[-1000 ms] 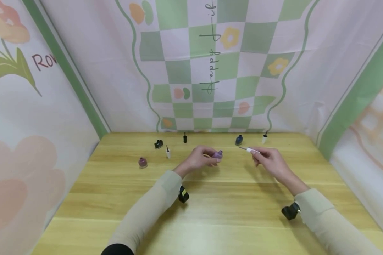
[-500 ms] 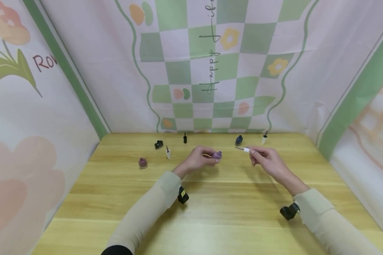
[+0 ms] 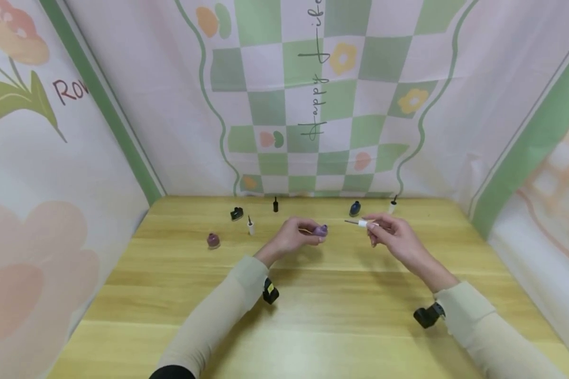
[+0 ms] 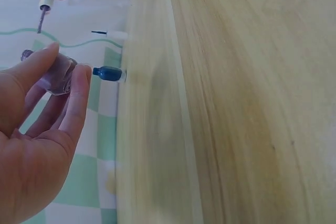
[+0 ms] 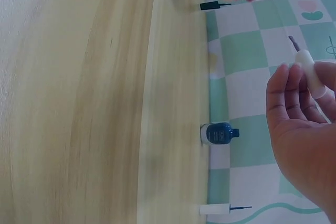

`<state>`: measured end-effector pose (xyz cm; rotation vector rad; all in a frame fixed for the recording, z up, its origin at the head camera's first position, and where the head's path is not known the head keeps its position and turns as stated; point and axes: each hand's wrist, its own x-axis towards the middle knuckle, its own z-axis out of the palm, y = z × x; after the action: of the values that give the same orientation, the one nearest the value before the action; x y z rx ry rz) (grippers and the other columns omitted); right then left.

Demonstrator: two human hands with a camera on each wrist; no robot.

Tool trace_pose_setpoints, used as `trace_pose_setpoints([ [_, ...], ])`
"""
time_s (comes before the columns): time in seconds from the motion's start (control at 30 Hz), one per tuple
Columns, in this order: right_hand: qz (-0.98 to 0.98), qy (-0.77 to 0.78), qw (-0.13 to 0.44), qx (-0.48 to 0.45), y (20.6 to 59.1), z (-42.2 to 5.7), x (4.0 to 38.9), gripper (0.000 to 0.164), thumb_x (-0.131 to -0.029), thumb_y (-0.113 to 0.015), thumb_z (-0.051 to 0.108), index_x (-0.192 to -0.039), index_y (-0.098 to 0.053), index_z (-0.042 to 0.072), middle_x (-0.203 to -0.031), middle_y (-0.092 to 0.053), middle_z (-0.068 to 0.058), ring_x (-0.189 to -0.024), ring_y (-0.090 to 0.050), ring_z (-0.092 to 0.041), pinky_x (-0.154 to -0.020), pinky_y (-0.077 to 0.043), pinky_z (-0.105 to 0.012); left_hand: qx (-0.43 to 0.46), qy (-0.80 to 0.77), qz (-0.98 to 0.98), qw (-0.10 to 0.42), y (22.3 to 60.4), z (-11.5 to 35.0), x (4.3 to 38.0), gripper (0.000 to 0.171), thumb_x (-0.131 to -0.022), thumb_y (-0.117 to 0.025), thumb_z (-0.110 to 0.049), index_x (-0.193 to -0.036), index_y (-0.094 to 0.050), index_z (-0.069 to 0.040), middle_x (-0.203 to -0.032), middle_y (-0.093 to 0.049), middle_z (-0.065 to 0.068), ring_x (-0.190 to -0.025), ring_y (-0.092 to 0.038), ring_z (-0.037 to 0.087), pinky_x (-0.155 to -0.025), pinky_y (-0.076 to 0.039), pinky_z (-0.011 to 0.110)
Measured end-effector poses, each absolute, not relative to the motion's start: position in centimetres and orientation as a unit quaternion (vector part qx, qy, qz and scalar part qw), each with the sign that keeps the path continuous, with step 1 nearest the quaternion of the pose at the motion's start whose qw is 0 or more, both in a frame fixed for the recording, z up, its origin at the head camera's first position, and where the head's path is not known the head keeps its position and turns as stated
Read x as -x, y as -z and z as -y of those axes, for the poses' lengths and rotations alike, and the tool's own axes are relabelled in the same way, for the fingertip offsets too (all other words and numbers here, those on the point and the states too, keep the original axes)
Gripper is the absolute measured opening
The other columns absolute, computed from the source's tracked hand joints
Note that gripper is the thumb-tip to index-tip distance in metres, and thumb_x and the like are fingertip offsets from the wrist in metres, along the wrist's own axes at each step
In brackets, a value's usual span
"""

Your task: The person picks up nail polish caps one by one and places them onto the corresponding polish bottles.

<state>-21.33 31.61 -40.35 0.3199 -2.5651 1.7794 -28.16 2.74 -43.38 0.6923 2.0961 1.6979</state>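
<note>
My left hand (image 3: pixel 294 235) pinches a small purple nail polish bottle (image 3: pixel 320 230) between thumb and fingers, above the table. Its neck is uncapped and tilts to the right, as the left wrist view shows the bottle (image 4: pixel 56 74) too. In my right hand (image 3: pixel 395 234) is a white nail polish cap with its brush (image 3: pixel 362 223), held by the thumb and fingers. The brush tip points left toward the bottle neck, with a gap between them. In the right wrist view the white cap (image 5: pixel 311 74) shows purple polish on its brush.
On the wooden table (image 3: pixel 313 326) stand a dark blue bottle (image 3: pixel 355 208), a mauve bottle (image 3: pixel 213 240) and a dark bottle (image 3: pixel 236 213). Upright brush caps stand near them: a black one (image 3: pixel 275 205), a white one (image 3: pixel 251 226) and another white one (image 3: pixel 392 205) behind my right hand.
The right hand has moved slightly left with the white brush cap, and the brush has swung to nearly level, closer to the bottle. The left hand with the purple bottle has barely moved.
</note>
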Motion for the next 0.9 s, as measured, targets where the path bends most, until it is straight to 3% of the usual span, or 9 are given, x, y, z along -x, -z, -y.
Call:
trace_pose_setpoints([
  [0.3,0.807,-0.583,0.020,-0.094,40.46,-31.12,21.39,0.035,-0.105,-0.061,0.022,-0.123,-0.055,-0.007,-0.094,-0.071,-0.004,-0.080,-0.069,-0.014,-0.076,-0.062,-0.032,-0.240,-0.597,-0.745,0.176,43.95,-2.79,28.18,0.030,-0.087,-0.082,-0.012,-0.115,-0.073,-0.006,-0.108,-0.072,0.005,-0.094,-0.070,0.018,-0.084,-0.060,0.028],
  [0.9,0.805,-0.585,0.008,-0.094,40.08,-31.08,22.20,0.036,-0.103,-0.064,0.022,-0.124,-0.060,-0.007,-0.095,-0.073,-0.004,-0.084,-0.070,-0.022,-0.076,-0.062,-0.030,-0.239,-0.565,-0.771,0.170,43.78,-2.95,27.85,0.027,-0.086,-0.084,-0.016,-0.111,-0.075,-0.009,-0.103,-0.072,0.001,-0.090,-0.067,0.016,-0.080,-0.059,0.028],
])
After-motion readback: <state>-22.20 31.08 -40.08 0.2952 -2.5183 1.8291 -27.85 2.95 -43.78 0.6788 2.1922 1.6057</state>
